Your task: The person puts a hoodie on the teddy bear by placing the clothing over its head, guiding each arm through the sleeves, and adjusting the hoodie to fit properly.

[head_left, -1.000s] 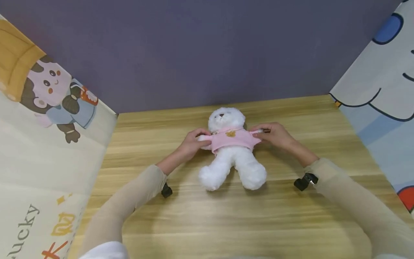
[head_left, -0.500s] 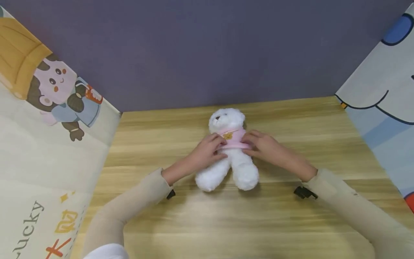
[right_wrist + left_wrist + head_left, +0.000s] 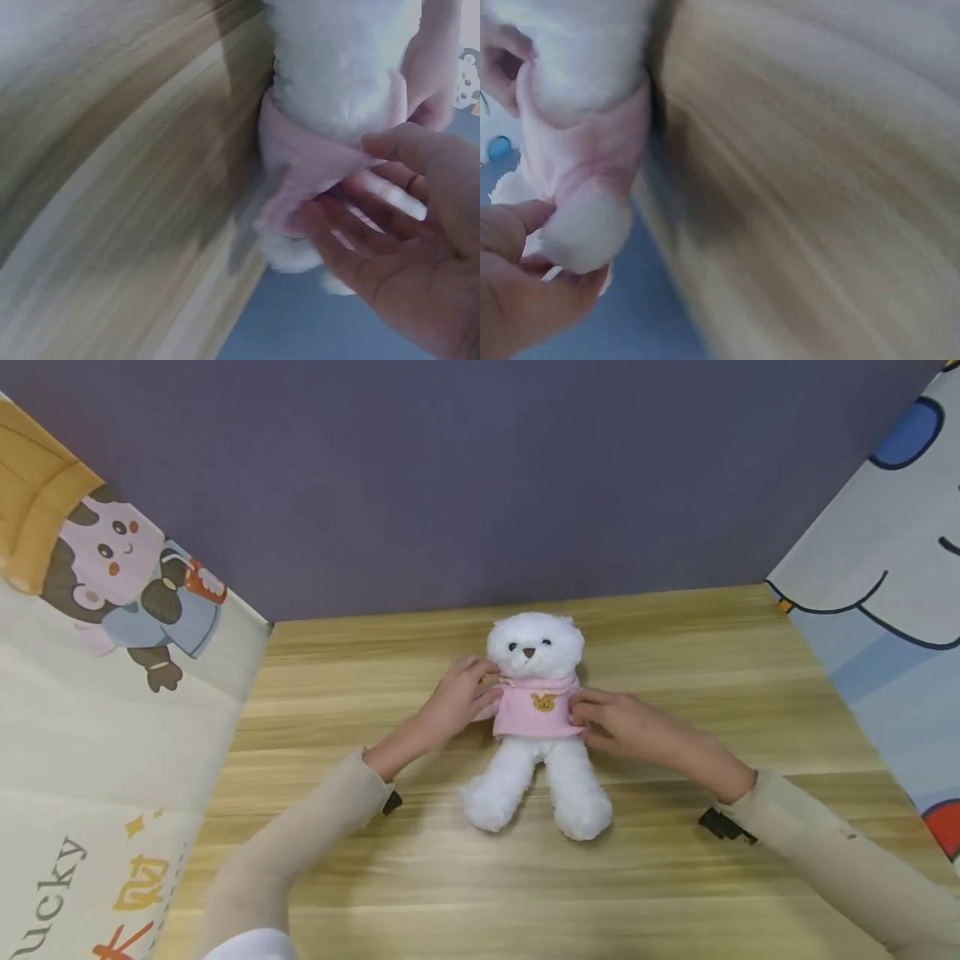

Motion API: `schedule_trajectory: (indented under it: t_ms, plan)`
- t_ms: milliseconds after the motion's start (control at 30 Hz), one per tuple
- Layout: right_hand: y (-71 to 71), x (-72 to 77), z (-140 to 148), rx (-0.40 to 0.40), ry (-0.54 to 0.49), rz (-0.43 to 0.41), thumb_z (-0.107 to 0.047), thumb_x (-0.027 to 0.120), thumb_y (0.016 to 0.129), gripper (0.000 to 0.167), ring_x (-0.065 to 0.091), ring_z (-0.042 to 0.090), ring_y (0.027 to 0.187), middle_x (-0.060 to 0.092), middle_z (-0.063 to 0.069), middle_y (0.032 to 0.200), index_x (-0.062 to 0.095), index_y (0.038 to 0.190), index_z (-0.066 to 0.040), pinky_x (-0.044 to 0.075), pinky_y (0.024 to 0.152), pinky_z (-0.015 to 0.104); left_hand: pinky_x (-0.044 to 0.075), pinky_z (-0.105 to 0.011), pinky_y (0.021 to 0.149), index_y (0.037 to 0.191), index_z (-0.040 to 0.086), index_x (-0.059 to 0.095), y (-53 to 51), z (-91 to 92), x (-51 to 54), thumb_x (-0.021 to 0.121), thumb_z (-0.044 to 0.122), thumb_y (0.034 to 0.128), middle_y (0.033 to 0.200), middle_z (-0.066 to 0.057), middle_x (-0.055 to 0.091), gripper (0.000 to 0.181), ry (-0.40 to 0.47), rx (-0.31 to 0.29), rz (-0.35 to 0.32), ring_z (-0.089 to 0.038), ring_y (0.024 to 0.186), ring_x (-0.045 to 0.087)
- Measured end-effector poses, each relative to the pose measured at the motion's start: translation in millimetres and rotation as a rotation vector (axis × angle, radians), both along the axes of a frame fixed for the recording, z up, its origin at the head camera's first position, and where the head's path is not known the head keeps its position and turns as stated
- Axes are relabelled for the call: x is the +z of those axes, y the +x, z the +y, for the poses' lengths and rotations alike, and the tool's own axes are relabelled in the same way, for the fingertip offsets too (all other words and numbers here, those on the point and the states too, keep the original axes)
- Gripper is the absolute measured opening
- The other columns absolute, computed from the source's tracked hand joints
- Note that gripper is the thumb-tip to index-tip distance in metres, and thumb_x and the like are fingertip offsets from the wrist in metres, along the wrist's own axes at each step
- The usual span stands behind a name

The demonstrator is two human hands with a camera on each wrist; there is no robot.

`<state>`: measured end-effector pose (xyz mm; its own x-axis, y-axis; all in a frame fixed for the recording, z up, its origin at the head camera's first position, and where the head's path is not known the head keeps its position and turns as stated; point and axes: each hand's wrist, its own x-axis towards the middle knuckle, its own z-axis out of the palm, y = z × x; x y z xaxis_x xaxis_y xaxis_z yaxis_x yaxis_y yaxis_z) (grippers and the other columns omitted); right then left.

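Note:
A white plush teddy bear (image 3: 536, 643) lies face up on the wooden table, its legs toward me. It wears a pink shirt (image 3: 525, 714) with a small brown bear head on the front. My left hand (image 3: 453, 697) holds the bear's arm at the left; the left wrist view shows thumb and fingers around the white paw (image 3: 589, 229). At the shirt's right side, my right hand (image 3: 637, 722) touches the cloth with fingers loosely bent. In the right wrist view, its thumb is by the hem and its fingertips are at the sleeve (image 3: 289, 206).
The wooden table (image 3: 525, 893) extends around the bear. A dark grey-blue panel (image 3: 487, 485) stands behind it. Printed cartoon panels flank the table, a left panel (image 3: 97, 727) and a right panel (image 3: 847, 552).
Both hands moved from the bear's outstretched arms onto its shirt, then outward to its sides. The bear shifted slightly toward me, and its head turned from facing left to facing forward.

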<state>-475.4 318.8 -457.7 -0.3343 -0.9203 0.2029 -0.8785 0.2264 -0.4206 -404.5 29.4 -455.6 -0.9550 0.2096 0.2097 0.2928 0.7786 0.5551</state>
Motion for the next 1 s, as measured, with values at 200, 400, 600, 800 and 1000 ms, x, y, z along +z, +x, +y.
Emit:
schedule_trajectory:
  t_ms: [200,400,600,800,1000]
  plan:
    - [-11.1,2.1,-6,-0.144,0.004,-0.27,-0.011,0.063,0.099,0.039,0.069,0.021,0.092,0.071,0.012,0.112,0.048,0.135,-0.007,0.058,0.08,0.039,0.055,-0.026,0.088,0.11,0.001,0.068,-24.6,3.5,-6.3,0.066,0.008,0.0985,0.118,-0.013,0.063,0.014,0.016,-0.066,-0.074,-0.024,0.103,0.064]
    - [-9.0,2.1,-16,-0.153,0.016,-0.207,-0.014,0.061,0.1,0.031,0.058,0.01,0.074,0.065,-0.001,0.091,0.058,0.131,-0.012,0.052,0.066,0.031,0.045,-0.036,0.106,0.098,0.008,0.069,-12.6,3.6,-17.3,0.068,0.004,0.0944,0.126,-0.017,0.054,0.006,-0.042,-0.261,0.183,-0.029,0.119,0.054]
    - [-12.1,-0.6,-8,-0.181,-0.013,-0.339,-0.008,0.056,0.103,0.029,0.068,0.017,0.081,0.072,0.011,0.102,0.049,0.131,-0.006,0.058,0.071,0.034,0.048,-0.029,0.103,0.108,0.004,0.057,-4.8,-0.8,-20.5,0.067,0.001,0.0922,0.123,-0.013,0.047,0.019,0.217,-0.147,-0.047,-0.024,0.12,0.053]
    - [-46.9,-3.8,-13,-0.26,-0.076,-0.177,-0.006,0.056,0.103,0.024,0.062,0.019,0.071,0.07,0.01,0.098,0.067,0.125,-0.007,0.053,0.062,0.036,0.048,-0.042,0.105,0.135,0.003,0.06,-13.7,-9.3,-17.1,0.068,-0.005,0.0877,0.138,-0.019,0.047,0.048,0.167,-0.161,-0.102,-0.032,0.125,0.052]
    - [-63.6,-15.5,-18,-0.144,-0.096,-0.222,-0.005,0.07,0.095,0.023,0.062,0.037,0.101,0.061,0.02,0.116,0.07,0.117,-0.004,0.054,0.083,0.051,0.049,-0.042,0.102,0.138,0.005,0.061,-17.8,-13.1,-20.2,0.069,-0.014,0.0836,0.147,-0.018,0.044,0.059,0.166,-0.245,-0.149,-0.031,0.136,0.042]
